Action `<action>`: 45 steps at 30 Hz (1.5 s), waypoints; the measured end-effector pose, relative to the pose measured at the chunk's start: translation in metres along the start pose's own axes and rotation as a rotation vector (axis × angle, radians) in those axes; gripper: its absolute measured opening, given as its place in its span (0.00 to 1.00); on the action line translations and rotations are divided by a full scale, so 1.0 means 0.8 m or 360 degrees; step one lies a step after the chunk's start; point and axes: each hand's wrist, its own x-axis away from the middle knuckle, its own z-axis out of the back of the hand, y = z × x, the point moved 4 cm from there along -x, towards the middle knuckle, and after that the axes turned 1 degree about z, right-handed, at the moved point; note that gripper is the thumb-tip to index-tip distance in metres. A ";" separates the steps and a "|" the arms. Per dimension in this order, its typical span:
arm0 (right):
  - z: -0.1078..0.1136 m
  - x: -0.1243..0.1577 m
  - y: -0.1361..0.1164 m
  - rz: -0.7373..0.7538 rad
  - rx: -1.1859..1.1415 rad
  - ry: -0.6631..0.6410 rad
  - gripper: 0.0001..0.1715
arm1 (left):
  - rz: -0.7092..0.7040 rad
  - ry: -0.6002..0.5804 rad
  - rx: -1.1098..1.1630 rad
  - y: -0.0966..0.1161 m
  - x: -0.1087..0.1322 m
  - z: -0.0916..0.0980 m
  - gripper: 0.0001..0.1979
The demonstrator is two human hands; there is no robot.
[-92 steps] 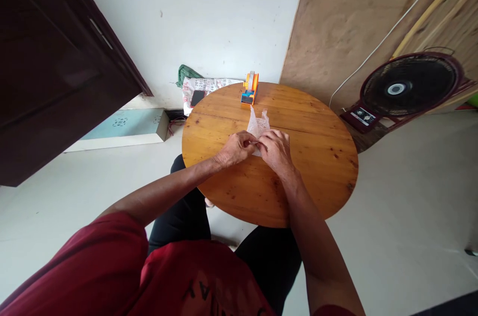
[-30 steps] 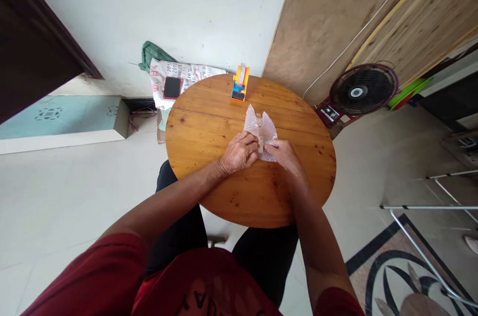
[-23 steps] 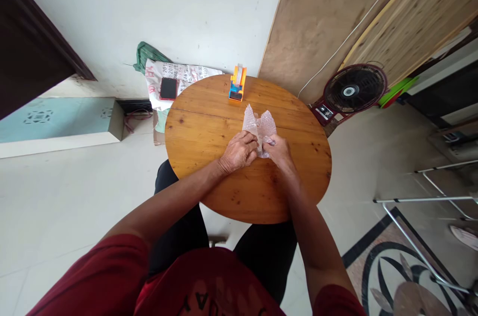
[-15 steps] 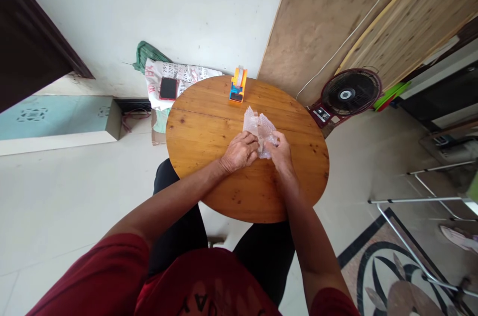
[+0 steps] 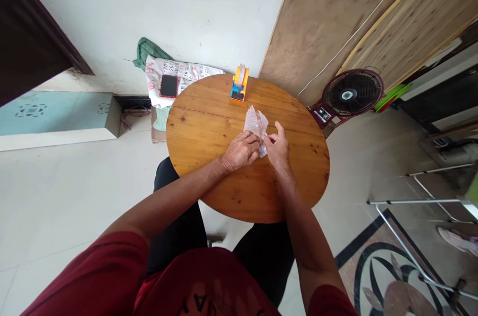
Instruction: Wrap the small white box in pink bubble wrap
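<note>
A small sheet of clear bubble wrap (image 5: 253, 121) lies in the middle of the round wooden table (image 5: 209, 121), its right part folded inward. My left hand (image 5: 243, 150) has its fingers curled down on the near left edge of the wrap. From the right, my right hand (image 5: 278, 148) pinches the folded edge between thumb and a finger, with another finger raised off it. Whatever the wrap may enclose cannot be made out. Beyond the wrap stands an orange and blue tape dispenser (image 5: 239, 84) with a roll of clear tape.
Left of the table, a phone (image 5: 169, 86) lies on a printed white sack (image 5: 157, 64) near a green bag (image 5: 149, 52). A dark red fan (image 5: 351, 94) stands at the right. Metal legs (image 5: 407, 201) and a person's foot (image 5: 457, 241) appear farther right.
The right flap of the bubble wrap has come over to the left, making the bundle narrower. My right hand has shifted its grip and lifted a finger. My left hand stays put.
</note>
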 end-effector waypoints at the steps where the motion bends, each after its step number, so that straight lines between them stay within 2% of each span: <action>1: 0.000 0.000 -0.005 0.0009 0.0047 -0.0027 0.45 | 0.0001 0.0006 0.0008 0.000 0.000 0.000 0.14; 6: 0.009 0.007 -0.017 -0.0058 0.0078 -0.0149 0.40 | 0.0074 0.0037 -0.0009 0.000 0.002 0.002 0.13; 10: 0.017 0.026 -0.013 -0.0192 -0.0306 -0.0327 0.38 | 0.0209 0.0067 -0.0087 -0.002 0.003 0.005 0.12; 16: 0.014 0.044 -0.003 -0.0171 -0.0659 -0.0391 0.37 | 0.0104 0.0088 0.0088 -0.005 0.003 0.007 0.12; 23: 0.002 0.041 0.002 -0.0036 -0.0508 -0.0304 0.34 | 0.0120 0.0102 0.0189 -0.010 0.004 0.005 0.10; 28: 0.004 0.040 -0.001 -0.0018 -0.0421 -0.0338 0.29 | 0.0097 0.0125 0.0197 -0.009 0.004 0.008 0.05; 33: 0.001 0.039 -0.010 0.0132 -0.0299 -0.0317 0.25 | 0.0160 0.0189 0.0332 -0.011 0.004 0.012 0.04; 36: -0.003 0.038 -0.017 0.0262 -0.0121 -0.0292 0.25 | 0.0290 0.0229 0.0431 -0.013 0.005 0.015 0.04; 40: -0.006 0.038 -0.028 0.0358 0.0104 -0.0348 0.29 | 0.0558 0.0274 0.0552 -0.014 0.003 0.018 0.04; 45: -0.005 0.041 -0.039 0.0417 0.0228 -0.0386 0.35 | 0.0876 0.0215 0.0579 -0.020 0.001 0.009 0.11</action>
